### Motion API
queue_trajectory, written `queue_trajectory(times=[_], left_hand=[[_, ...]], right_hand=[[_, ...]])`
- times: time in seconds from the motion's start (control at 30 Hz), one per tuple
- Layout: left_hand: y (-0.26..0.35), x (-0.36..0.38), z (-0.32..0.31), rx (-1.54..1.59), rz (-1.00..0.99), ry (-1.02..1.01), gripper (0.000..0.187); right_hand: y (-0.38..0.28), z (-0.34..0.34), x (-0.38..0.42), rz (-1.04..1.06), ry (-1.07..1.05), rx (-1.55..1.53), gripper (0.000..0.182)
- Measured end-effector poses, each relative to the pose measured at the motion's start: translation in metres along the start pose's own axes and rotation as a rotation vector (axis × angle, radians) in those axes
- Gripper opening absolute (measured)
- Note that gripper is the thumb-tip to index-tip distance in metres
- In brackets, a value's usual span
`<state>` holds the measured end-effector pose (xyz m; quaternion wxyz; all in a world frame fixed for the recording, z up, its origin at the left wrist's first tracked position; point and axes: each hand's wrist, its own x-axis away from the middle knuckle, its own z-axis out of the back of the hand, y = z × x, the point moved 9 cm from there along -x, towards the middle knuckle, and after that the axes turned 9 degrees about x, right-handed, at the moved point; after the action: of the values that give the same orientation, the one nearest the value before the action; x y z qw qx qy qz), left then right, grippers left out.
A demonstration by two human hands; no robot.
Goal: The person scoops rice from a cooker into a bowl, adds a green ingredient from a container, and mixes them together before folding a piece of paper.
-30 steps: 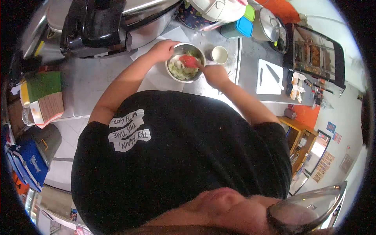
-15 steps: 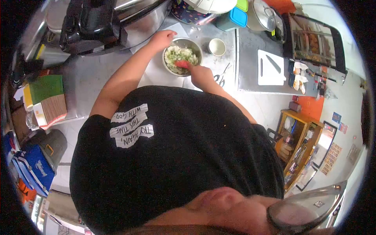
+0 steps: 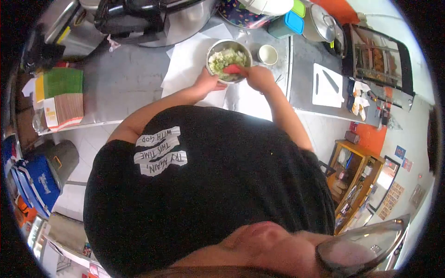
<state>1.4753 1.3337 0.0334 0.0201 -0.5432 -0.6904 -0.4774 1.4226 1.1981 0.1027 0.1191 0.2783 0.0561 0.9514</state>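
Observation:
A metal mixing bowl (image 3: 229, 41) holds a chopped, pale green and white mixture (image 3: 227, 57). My left hand (image 3: 208, 83) grips the bowl's near left side, some fingers reaching beneath it. In the bowl rests the red head of a spatula (image 3: 233, 69), with its end in the mixture. My right hand (image 3: 260, 78) is closed around the spatula's handle at the near right rim; the handle itself is hidden by the fingers. A small white cup (image 3: 268, 55) stands just right of the bowl. White paper (image 3: 183, 60) lies beneath and beside the bowl.
A large black-and-steel appliance (image 3: 178, 23) stands behind on the left. Lidded containers (image 3: 287, 25) and a pot (image 3: 320, 23) line the back. On the right, a knife (image 3: 331, 81) lies on a white cutting board (image 3: 320, 95). Boxes (image 3: 65, 99) sit at far left.
My left hand has come down from the bowl's far left rim to its near left side. The right hand keeps hold of the spatula. The whole view has shifted slightly.

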Motion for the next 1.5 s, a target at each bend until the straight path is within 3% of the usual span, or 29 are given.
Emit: queue_trajectory(times=[0.07,0.2,0.27,0.33,0.4,0.47,0.53,0.6,0.67,0.73,0.77,0.8,0.87,0.9,0.97,1.2,1.3,1.37,1.4,1.5], left_hand=[[-0.006,0.002,-0.011,-0.015,-0.031,-0.056,0.054],[0.002,0.006,-0.01,0.048,-0.067,0.084,0.051],[-0.001,0.004,0.004,0.043,-0.059,0.115,0.049],[0.0,-0.001,0.019,-0.061,-0.108,0.158,0.048],[0.032,0.021,0.006,-0.205,-0.114,0.198,0.046],[0.038,0.023,0.001,-0.467,-0.041,0.134,0.047],[0.047,0.017,-0.008,-0.612,-0.015,0.091,0.046],[0.048,0.004,-0.035,-0.907,-0.065,-0.205,0.043],[0.031,-0.025,-0.043,-0.971,0.002,-0.287,0.04],[-0.004,-0.061,-0.051,-1.13,-0.151,-0.539,0.039],[0.002,-0.051,-0.06,-1.301,-0.019,-0.494,0.052],[0.014,-0.041,-0.076,-1.31,-0.017,-0.5,0.052],[0.019,-0.028,-0.093,-1.292,0.065,-0.523,0.052],[0.01,-0.037,-0.087,-1.292,0.075,-0.53,0.052],[0.013,-0.058,-0.089,-1.319,-0.223,-0.615,0.046],[0.03,-0.054,-0.1,-1.342,-0.299,-0.504,0.052],[0.024,-0.058,-0.101,-1.345,-0.285,-0.515,0.049],[0.024,-0.057,-0.102,-1.373,-0.292,-0.502,0.048],[0.025,-0.057,-0.101,-1.399,-0.3,-0.486,0.047],[0.028,-0.058,-0.103,-1.319,-0.319,-0.498,0.039]], right_hand=[[0.0,0.018,0.002,0.121,0.096,0.006,0.037],[0.018,0.024,0.008,0.125,0.094,-0.035,0.036],[0.02,0.045,0.036,0.095,0.126,-0.122,0.036],[0.041,0.05,0.047,0.125,0.326,-0.4,0.036],[0.046,0.067,0.071,0.024,0.27,-0.385,0.037],[0.053,0.064,0.093,-0.072,0.124,-0.604,0.036],[0.06,0.055,0.102,-0.066,0.129,-0.723,0.038],[0.067,0.047,0.106,-0.118,0.163,-0.673,0.037],[0.078,0.025,0.096,-0.101,0.217,-0.647,0.036],[0.073,0.009,0.083,-0.078,0.132,-0.556,0.036],[0.07,0.0,0.076,-0.082,0.056,-0.583,0.035],[0.073,-0.016,0.059,-0.089,0.06,-0.59,0.035],[0.053,-0.053,0.024,0.153,0.04,-0.316,0.033],[0.047,-0.053,0.025,0.15,0.034,-0.325,0.033],[0.032,-0.031,0.034,0.223,0.091,-0.161,0.024],[0.007,-0.038,0.113,0.095,-0.001,-0.045,0.042],[-0.02,-0.082,0.096,0.032,-0.018,-0.125,0.038],[-0.009,-0.052,0.087,-0.086,0.08,-0.161,0.016],[-0.001,-0.041,0.087,0.0,-0.019,-0.091,0.02],[0.022,-0.012,0.1,-0.035,-0.031,-0.192,0.026]])
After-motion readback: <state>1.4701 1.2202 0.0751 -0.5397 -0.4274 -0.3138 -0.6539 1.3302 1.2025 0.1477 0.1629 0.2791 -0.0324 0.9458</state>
